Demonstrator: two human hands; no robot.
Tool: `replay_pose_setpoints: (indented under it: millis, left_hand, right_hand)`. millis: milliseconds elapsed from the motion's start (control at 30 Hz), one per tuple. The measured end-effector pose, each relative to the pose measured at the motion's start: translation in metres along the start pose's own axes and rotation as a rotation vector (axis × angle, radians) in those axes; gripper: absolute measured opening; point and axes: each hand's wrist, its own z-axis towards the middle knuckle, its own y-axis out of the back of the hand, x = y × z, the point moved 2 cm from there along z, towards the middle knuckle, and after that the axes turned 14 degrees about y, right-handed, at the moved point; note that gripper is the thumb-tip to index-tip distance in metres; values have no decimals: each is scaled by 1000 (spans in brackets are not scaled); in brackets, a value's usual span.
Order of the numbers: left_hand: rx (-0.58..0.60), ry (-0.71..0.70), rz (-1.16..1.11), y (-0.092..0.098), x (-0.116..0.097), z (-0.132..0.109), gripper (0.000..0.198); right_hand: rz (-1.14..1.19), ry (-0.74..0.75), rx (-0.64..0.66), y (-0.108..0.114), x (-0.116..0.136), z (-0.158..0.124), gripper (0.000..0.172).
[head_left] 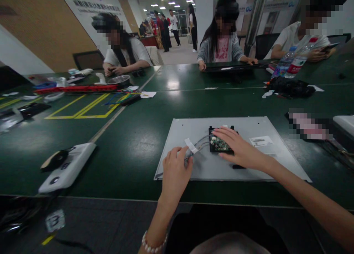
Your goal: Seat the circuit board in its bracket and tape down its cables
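A flat grey panel (204,171) lies on the green table in front of me. On its middle sits a green circuit board (218,144) in a black frame. Grey cables (203,142) run left from the board, with a white tag (190,146) around them. My left hand (175,165) is closed on the cables just below the tag, thumb and fingers pinched together. My right hand (240,147) lies stretched out over the right part of the board, fingers extended, hiding that part. A white label (260,141) is stuck on the panel to the right.
Left of the panel, a white power bank-like box (72,169) carries a dark object. At the right lie a phone-like item (308,124) and a white box (344,123). Bottles (297,62) and a black bundle (291,87) stand farther back. Several people sit across the table.
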Motion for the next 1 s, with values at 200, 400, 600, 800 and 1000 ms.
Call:
replay_pose_setpoints:
  millis: [200,400,600,800,1000]
  left_hand:
    - [1,27,-67,-10,-1,-4,31]
    - [2,37,-147,-10,3,-3,27]
    - [-53,13,-188,-14,3,-3,35]
    - [-122,-172,-199,-10,-2,-10,33]
    - [3,-253,-77,-15,-7,-9,34]
  right_hand:
    - [-109,182,85,-24,29,48,48]
    - [-175,164,91,-41,24,56,17]
    - [-227,186,21,-39,27,46,16]
    - [-305,203,-1,-41,34,43,16]
    - [-352,225,41,-45,32,42,17]
